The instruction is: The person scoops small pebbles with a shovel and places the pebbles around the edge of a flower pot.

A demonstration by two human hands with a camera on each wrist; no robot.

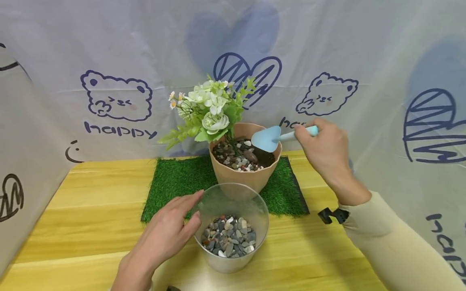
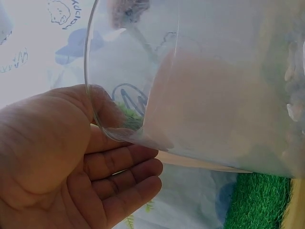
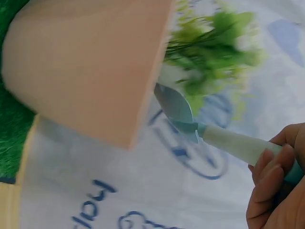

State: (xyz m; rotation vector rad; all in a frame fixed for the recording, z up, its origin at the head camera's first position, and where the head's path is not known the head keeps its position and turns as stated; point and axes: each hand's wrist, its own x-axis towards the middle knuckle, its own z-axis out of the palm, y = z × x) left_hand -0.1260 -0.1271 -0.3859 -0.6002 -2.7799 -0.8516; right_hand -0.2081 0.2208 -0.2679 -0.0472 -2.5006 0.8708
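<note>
My right hand [image 1: 325,147] grips the handle of a small light-blue trowel [image 1: 267,138]. The blade is over the right side of a peach flowerpot [image 1: 242,178], above its dark soil. Pebbles [image 1: 238,161] cover much of that soil around an artificial plant with pale flowers [image 1: 215,122]. In the right wrist view the pot's wall partly hides the trowel blade [image 3: 176,105]. My left hand [image 1: 164,228] holds the left rim of a clear plastic bucket [image 1: 229,264] between thumb and index finger, the other fingers loosely extended. Mixed pebbles [image 1: 230,238] lie at the bucket's bottom.
The flowerpot stands on a green artificial-grass mat [image 1: 182,182], with the bucket in front of it on a yellow wood-grain table [image 1: 91,226]. A pale cloth [image 1: 174,32] with drawn bears and hearts hangs close behind the pot and along the sides.
</note>
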